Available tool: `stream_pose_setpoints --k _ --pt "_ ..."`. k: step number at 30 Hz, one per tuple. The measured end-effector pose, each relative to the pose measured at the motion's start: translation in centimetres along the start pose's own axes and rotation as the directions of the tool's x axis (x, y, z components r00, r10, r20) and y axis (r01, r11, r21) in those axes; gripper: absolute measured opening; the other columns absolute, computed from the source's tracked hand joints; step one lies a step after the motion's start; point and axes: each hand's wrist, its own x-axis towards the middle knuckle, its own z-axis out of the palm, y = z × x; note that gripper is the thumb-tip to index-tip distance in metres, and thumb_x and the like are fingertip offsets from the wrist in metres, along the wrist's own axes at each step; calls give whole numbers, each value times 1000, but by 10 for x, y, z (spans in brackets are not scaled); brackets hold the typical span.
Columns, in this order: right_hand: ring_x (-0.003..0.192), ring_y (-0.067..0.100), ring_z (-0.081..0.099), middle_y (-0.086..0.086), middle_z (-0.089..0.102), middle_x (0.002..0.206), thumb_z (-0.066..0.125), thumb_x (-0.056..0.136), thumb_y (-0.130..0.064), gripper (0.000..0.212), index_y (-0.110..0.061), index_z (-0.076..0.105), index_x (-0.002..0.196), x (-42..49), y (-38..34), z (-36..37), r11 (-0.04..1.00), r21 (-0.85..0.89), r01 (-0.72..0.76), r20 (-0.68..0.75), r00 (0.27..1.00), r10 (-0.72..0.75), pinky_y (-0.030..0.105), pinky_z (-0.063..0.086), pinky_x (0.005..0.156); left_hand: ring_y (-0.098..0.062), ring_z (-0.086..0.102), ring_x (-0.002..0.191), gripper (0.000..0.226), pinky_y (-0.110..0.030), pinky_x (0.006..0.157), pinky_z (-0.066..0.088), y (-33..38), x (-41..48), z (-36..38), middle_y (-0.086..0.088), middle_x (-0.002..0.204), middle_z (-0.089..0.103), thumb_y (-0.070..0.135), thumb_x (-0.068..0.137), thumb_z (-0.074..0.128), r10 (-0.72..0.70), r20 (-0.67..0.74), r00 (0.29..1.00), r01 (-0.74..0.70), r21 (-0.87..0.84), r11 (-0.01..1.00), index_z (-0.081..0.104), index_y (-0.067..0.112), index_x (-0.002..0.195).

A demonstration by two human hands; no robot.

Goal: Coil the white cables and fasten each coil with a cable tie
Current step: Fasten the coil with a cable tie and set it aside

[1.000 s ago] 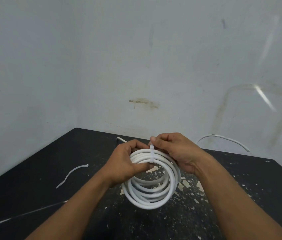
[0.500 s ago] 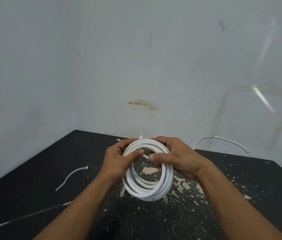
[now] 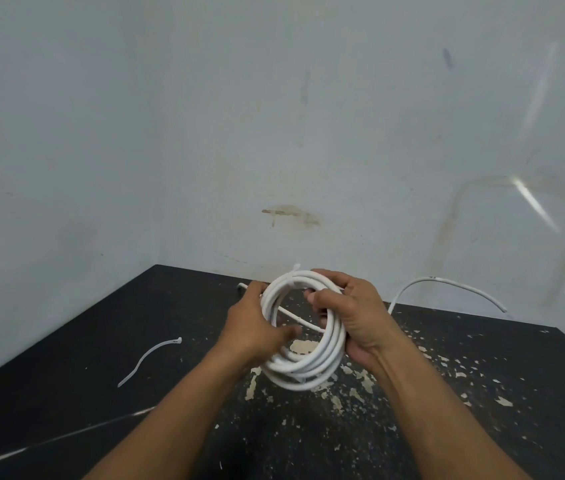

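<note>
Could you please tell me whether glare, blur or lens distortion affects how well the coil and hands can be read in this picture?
Head view: even, soft light, no hard shadows; a bright streak of glare on the wall, clear of the work; the left hand thumb slightly motion-blurred; the white coil and right hand sharp; table edge splays from wide-angle distortion.

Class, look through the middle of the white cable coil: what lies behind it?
Through the coil show the black table with chipped paint and one loose cable strand crossing. Both hands, left hand and right hand, cover the rest.
</note>
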Motion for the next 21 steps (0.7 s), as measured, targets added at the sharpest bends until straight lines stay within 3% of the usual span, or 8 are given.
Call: stream_pose_setpoints --k 2,4,8,12,14,15,18,21 --pt "59 16 60 15 69 79 65 84 17 33 0 73 112 0 -1 1 997 72 26 -34 999 -23 24 51 53 -18 71 86 51 -35 74 60 0 3 1 -1 97 71 9 79 85 -70 64 996 75 -79 994 59 29 118" --pt "59 15 61 14 69 80 63 84 17 34 1 72 112 -1 -2 3 991 124 60 -80 996 -50 23 51 51 -27 73 81 46 -47 80 63 0 6 3 -9 92 73 -2 82 78 -148 76 986 164 -287 944 62 20 120" --pt "51 18 54 12 62 70 67 86 12 33 -4 72 114 -1 1 14 982 139 124 -199 975 -95 25 51 48 -27 69 66 34 -41 72 63 10 5 13 -19 83 73 -19 84 64 -347 46 937 257 -763 593 66 4 109" --pt "68 22 68 8 71 77 72 92 -7 30 -21 71 119 -6 4 22 992 97 79 -139 988 -65 38 64 68 -25 69 63 22 -37 67 60 1 18 17 -17 78 72 -13 88 63 -470 115 875 319 -867 383 67 -2 107" --pt "86 18 73 -2 76 97 72 95 -23 30 -33 67 123 -7 10 26 989 -88 122 -125 983 -132 39 63 82 -21 66 54 21 -36 60 60 -5 24 19 -13 69 67 -5 92 65 -483 197 853 359 -893 271 66 -3 112" --pt "94 12 73 -7 75 105 71 95 -28 30 -35 65 124 -6 14 29 967 -197 163 -145 970 -193 34 61 86 -20 67 53 26 -39 64 63 -5 24 20 -12 67 67 -2 92 66 -486 216 847 369 -897 243 66 -2 118" --pt "93 0 69 -12 72 106 69 96 -28 23 -37 63 117 -3 20 39 907 -328 265 -236 907 -350 20 56 80 -21 69 57 35 -49 92 58 -6 19 24 -13 70 69 -4 92 65 -456 205 866 366 -881 300 63 -2 127" --pt "85 3 70 -10 74 98 72 94 -25 19 -34 67 110 5 20 41 926 -266 267 -335 876 -348 19 55 72 -31 73 74 41 -52 79 62 -2 10 25 -17 89 73 0 91 69 -399 72 914 292 -799 526 57 8 129"
